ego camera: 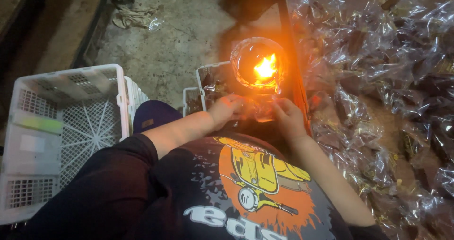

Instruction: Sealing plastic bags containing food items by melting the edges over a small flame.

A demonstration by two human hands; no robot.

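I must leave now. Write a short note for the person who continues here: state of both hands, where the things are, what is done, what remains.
Left hand and right hand: together they hold a small clear plastic packet, just below the flame in the glass lamp.
Packets: a large heap of clear wrapped packets covers the table at the right.
White crate stands at the left; its visible part shows no packets.
Small baskets sit under the lamp.
Done or left: I cannot tell which packets in the heap are finished.

i see a dark short-sleeved t-shirt [203, 192], yellow-and-orange scooter graphic [262, 183] on the chest, pale lettering under it, forearms bare, dark trousers [94, 197].
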